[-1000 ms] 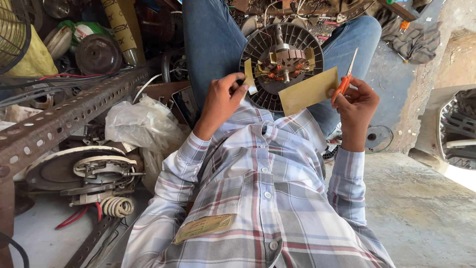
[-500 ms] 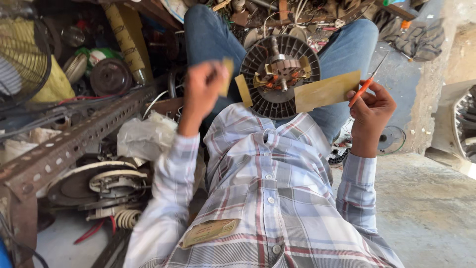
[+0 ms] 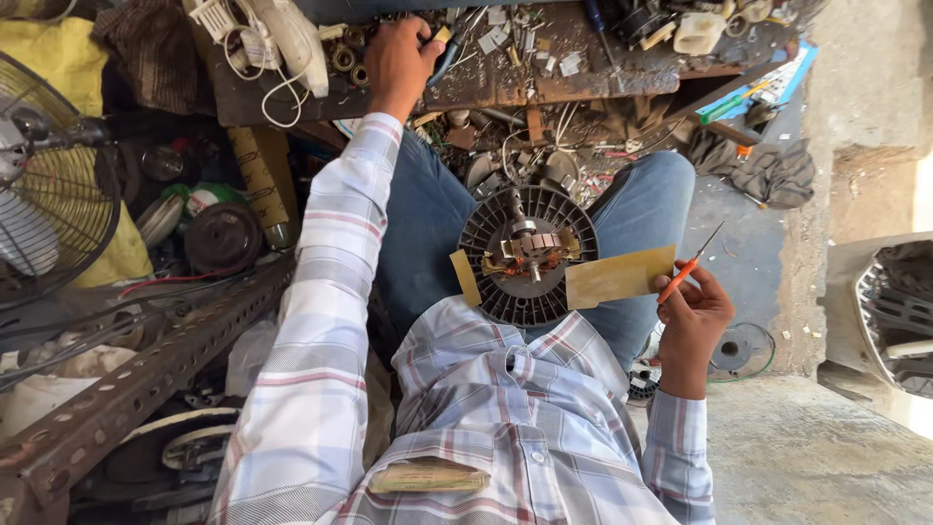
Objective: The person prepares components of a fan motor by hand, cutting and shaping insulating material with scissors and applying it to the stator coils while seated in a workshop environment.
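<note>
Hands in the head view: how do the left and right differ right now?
The left hand is stretched far forward onto the cluttered workbench, fingers among small parts; the right hand stays close to the body beside the fan motor. The right hand grips orange-handled scissors and a yellowish sheet; what the left grips is unclear. Both wear plaid sleeves.

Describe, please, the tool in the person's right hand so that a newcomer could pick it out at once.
Start at the round black fan motor resting on the person's lap, between the blue-jeaned knees. Just right of it the right hand holds a yellowish rectangular sheet. Pinched in that same hand is the pair of scissors: small, orange-handled, thin blades pointing up and away, the only orange thing there.
</note>
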